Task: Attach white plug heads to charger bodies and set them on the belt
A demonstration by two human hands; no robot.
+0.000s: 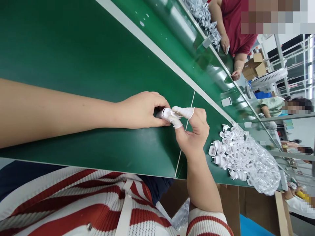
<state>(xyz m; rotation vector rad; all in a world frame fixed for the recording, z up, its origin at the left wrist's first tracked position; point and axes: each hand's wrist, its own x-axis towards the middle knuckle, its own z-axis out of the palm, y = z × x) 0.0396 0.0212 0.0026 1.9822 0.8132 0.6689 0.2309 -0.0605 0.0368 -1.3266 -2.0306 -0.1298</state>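
A small white charger plug [164,114] is between my two hands, just above the green table. My left hand [145,109], reaching in from the left, has its thumb and fingers closed around the plug's body. White finger cots cover the thumb and forefinger of my right hand [194,129], which pinch the plug's other end. The fingers partly hide the plug, so its prongs cannot be made out clearly. To the right of my right hand lies a pile of white plug parts [231,150], partly spilling from a clear plastic bag [264,167].
A green conveyor belt [169,32] runs behind a pale rail [152,46], with a white charger piece [226,102] on it. Across it, a person in a red shirt [233,23] works beside another heap of white parts [200,13]. Cardboard boxes [253,203] stand below the table's near edge.
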